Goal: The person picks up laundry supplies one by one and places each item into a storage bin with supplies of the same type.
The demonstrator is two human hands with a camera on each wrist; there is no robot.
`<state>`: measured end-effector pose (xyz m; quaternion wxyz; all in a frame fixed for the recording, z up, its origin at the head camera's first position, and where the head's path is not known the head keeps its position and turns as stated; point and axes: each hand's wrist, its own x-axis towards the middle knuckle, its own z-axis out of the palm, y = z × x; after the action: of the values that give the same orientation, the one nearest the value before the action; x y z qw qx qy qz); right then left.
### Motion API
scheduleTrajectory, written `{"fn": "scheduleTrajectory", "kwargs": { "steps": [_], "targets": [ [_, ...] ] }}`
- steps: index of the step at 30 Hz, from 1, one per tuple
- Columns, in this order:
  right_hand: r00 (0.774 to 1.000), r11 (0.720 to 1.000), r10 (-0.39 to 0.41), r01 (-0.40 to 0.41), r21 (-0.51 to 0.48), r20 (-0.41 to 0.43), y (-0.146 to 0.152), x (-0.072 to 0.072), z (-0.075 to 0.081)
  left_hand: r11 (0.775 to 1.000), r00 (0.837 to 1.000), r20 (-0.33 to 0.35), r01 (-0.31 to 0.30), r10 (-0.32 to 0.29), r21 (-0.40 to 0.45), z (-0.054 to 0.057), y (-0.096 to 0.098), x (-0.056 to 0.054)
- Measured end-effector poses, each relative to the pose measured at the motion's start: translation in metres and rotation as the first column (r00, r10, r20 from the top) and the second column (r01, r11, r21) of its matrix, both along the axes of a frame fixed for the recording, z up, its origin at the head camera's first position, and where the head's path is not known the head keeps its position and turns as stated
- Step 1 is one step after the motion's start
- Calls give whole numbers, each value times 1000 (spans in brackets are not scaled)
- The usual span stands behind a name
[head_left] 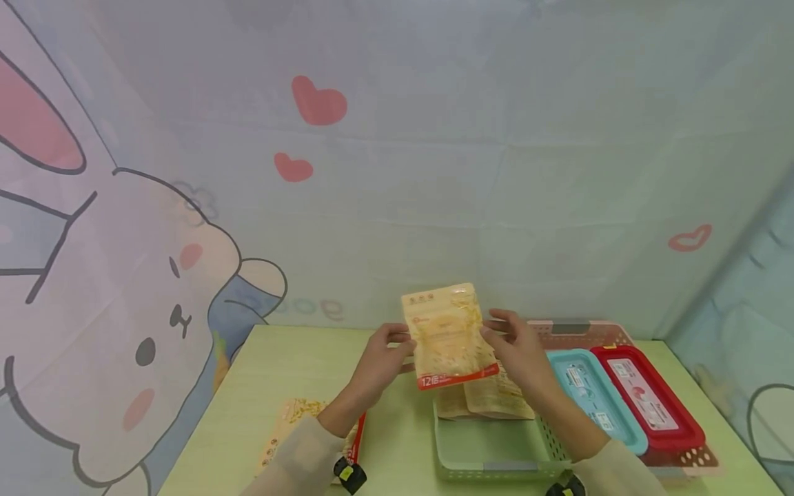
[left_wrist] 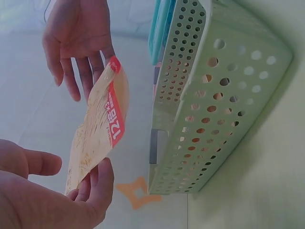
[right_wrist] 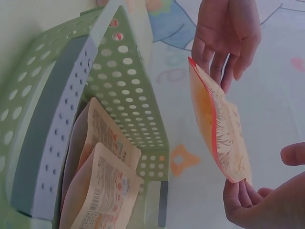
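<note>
Both hands hold up a beige snack pouch with a red band along its lower edge, its printed front facing the head camera. My left hand grips its left side, fingers behind it. At the opposite edge my right hand holds on with thumb and fingers. Below the raised pouch stands a green perforated basket. Similar pouches lean inside it, backs showing. Another beige pouch lies on the table at the left, partly hidden by my left forearm.
A pink basket stands right of the green one. A light-blue lidded box and a red lidded box lie on it. The pale green table backs onto a curtain printed with a rabbit and hearts.
</note>
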<state>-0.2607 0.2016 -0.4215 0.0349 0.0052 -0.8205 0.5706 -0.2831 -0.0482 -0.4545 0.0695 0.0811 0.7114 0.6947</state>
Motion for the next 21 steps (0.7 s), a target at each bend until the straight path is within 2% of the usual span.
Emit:
{"fn": "scheduleTrajectory", "kwargs": {
  "steps": [8,21],
  "targets": [
    [1000,1000,5,-6,8,13,9,2,-1,1000,1000,15,20,-20,22,2,5,-1],
    [1000,1000,14,-14,-3,24,20,6,-2,999,998,42,52,-52,9,0,12,-1]
  ]
}}
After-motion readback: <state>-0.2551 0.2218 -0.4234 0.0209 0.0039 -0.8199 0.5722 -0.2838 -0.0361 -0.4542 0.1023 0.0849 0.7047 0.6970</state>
